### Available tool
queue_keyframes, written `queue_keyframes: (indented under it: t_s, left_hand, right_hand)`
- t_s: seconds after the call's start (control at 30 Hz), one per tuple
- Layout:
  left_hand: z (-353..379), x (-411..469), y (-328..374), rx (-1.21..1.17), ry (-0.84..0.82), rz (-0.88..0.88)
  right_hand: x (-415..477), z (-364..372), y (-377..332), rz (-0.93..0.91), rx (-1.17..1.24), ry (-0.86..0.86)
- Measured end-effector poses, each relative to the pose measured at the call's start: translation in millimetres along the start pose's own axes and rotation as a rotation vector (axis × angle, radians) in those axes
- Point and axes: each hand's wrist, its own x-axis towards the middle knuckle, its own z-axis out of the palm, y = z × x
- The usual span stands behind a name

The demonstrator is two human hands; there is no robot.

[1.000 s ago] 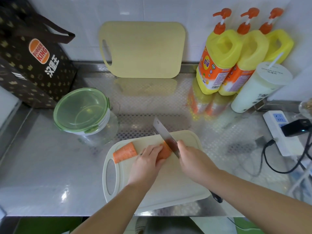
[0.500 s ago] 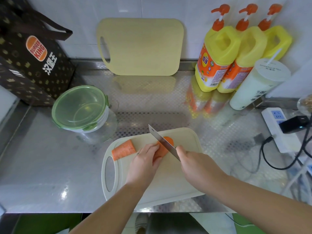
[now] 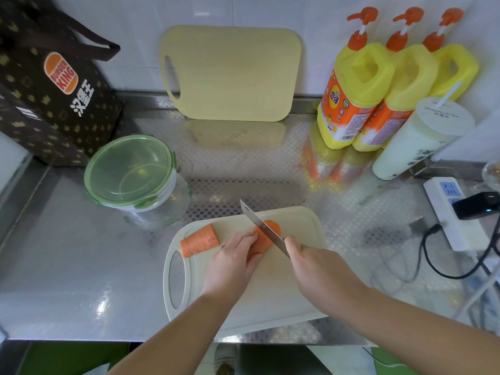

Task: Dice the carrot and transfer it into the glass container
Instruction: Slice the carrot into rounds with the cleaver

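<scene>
On the white cutting board [image 3: 300,228] lie two carrot pieces. My left hand [image 3: 230,263] holds down the right carrot piece [image 3: 263,240], fingers curled over it. My right hand [image 3: 322,274] grips the knife [image 3: 261,227], whose blade rests on that piece, with a cut slice showing on the blade's far side. The other carrot chunk [image 3: 199,239] lies loose at the board's left, near the handle hole. The glass container [image 3: 132,173], closed with a green lid, stands left of the board, further back.
A yellow cutting board [image 3: 230,74] leans on the back wall. A dark paper bag [image 3: 51,87] stands at left, three yellow bottles [image 3: 359,96] and a white cup [image 3: 416,142] at right. A power strip [image 3: 454,212] with cables lies at far right. The counter's front edge is close.
The knife has shifted left along the carrot piece, exposing a cut orange slice on its far side. My left hand has stayed on the piece.
</scene>
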Motion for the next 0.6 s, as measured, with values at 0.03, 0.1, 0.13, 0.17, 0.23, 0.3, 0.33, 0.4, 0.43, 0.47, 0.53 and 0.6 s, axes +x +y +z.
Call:
queue_keyframes:
  t_s: [0.03,0.1,0.13,0.17,0.23,0.3,0.33,0.4,0.43,0.47,0.53,0.6]
  left_hand:
    - [0,0,0,0.009,-0.001,0.006]
    - [0,0,-1,0.015,0.0,0.004]
    - [0,0,0,0.014,0.001,-0.002]
    - [0,0,0,0.014,0.002,-0.005]
    - [-1,0,0,0.015,0.002,-0.003]
    - [-1,0,0,0.015,0.006,0.004]
    - [-1,-1,0,0.012,0.007,0.003]
    - [-2,0,1,0.0,0.003,-0.006]
    - [-1,0,2,-0.003,0.001,-0.006]
    - [-1,0,2,-0.003,-0.001,-0.005]
    - [0,0,1,0.009,-0.006,-0.009]
    - [0,0,1,0.018,-0.012,-0.018]
  right_hand:
    - [0,0,0,0.005,0.004,-0.006]
    - [1,0,0,0.006,0.006,-0.015]
    - [1,0,0,0.004,0.006,-0.018]
    - [1,0,0,0.002,0.009,-0.017]
    - [2,0,-1,0.006,0.015,-0.015]
    - [3,-1,-1,0.009,0.016,-0.028]
    - [4,-1,0,0.011,0.022,-0.043]
    - [8,-1,2,0.015,0.049,-0.077]
    - [10,0,3,0.017,0.066,-0.09]
    - [12,1,4,0.019,0.078,-0.103]
    - [15,5,6,0.018,0.085,-0.121]
    - [16,8,7,0.019,0.079,-0.13]
